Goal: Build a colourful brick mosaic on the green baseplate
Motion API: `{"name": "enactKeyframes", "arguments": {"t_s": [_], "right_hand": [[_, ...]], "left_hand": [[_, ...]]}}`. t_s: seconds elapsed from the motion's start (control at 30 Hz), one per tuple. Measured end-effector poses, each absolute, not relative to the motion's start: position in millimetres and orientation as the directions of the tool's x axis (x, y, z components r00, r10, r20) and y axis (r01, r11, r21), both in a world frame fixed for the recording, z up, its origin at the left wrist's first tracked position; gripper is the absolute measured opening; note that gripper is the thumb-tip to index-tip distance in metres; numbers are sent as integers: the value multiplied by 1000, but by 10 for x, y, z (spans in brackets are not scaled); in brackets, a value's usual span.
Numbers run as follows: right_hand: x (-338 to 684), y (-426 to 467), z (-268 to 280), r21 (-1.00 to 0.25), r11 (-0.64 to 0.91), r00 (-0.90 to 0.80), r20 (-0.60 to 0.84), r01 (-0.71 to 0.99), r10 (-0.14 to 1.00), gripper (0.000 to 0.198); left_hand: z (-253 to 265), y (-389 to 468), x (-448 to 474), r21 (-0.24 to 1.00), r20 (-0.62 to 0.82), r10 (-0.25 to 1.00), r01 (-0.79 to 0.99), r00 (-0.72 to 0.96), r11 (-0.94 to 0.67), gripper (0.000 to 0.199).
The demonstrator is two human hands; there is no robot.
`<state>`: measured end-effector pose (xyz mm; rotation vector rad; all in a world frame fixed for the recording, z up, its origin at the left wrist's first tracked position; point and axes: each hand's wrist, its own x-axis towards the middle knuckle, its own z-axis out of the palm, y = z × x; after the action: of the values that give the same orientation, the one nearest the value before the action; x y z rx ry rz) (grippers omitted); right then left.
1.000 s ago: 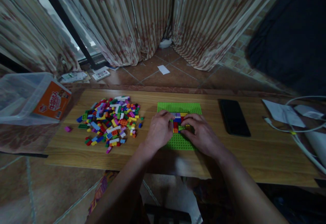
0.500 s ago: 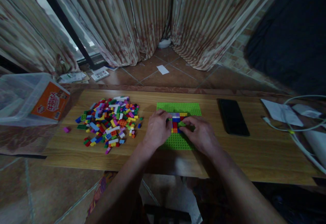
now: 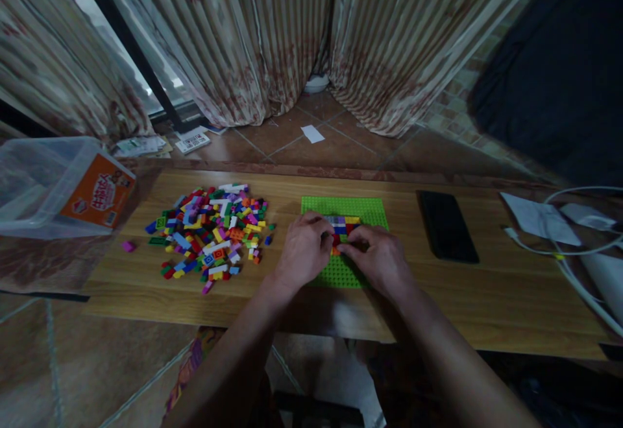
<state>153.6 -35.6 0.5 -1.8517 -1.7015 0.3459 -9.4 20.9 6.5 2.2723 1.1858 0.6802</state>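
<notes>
A green studded baseplate [image 3: 343, 204] lies on the wooden table, and a block of coloured toy building bricks [image 3: 345, 221] in blue, yellow, red, lilac and orange stands on it. My left hand [image 3: 305, 246] is curled at the left side of these bricks, its fingertips against them. From the right, my right hand [image 3: 382, 258] presses thumb and fingers close together at the front right of the bricks. Both hands partly cover the bricks, so whether a loose brick is between the fingers is hidden.
To the left a heap of loose toy bricks [image 3: 207, 230] is spread on the table [image 3: 272, 305]. Beyond it sits a clear plastic bin [image 3: 43, 155] with an orange label. A black phone [image 3: 446, 225] lies right of the baseplate, and a white cable [image 3: 530, 248] and papers are at the far right.
My right thumb and fingers have moved slightly left and now cover more of the bricks' front. My left hand stays beside the bricks. The whole view has shifted a little.
</notes>
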Motion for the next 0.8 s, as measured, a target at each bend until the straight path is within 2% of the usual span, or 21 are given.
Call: {"name": "enactKeyframes", "arguments": {"t_s": [0.13, 0.4, 0.67, 0.8], "right_hand": [[1566, -365, 33, -587, 44, 91, 198, 809, 976, 7], [1614, -375, 34, -696, 39, 86, 144, 717, 986, 11], [1608, -377, 9, -698, 42, 102, 162, 715, 981, 18], [1586, -392, 20, -647, 49, 93, 184, 761, 979, 18]], "left_hand": [[64, 200, -97, 620, 205, 840, 597, 503, -509, 15], [66, 166, -75, 593, 208, 839, 617, 504, -517, 10], [49, 128, -17, 594, 204, 840, 619, 502, -514, 16], [50, 116, -9, 598, 200, 840, 616, 504, -512, 16]]}}
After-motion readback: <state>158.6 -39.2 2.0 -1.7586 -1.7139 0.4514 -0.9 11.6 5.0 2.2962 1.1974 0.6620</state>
